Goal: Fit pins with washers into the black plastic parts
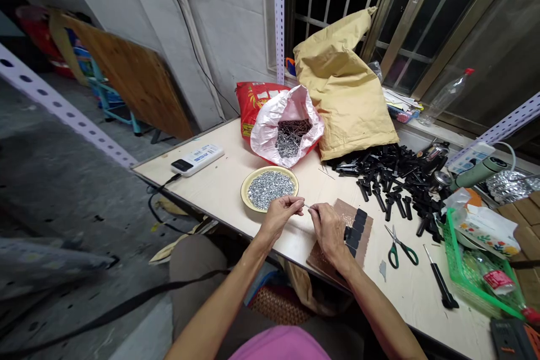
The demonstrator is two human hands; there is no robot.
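My left hand is pinched near the front rim of a yellow bowl full of small shiny metal pieces. Facing it, my right hand is closed too. A thin metal pin spans the short gap between the fingertips of both hands; its ends are hidden by the fingers. Under and beside my right hand lies a brown pad, with a row of black flat pieces on it. Behind the bowl, an open red bag with a white lining holds many thin metal pins.
A large brown paper sack leans behind a heap of black plastic parts. Green-handled scissors, a black-handled screwdriver and a green basket lie to the right. A white power strip sits on the left.
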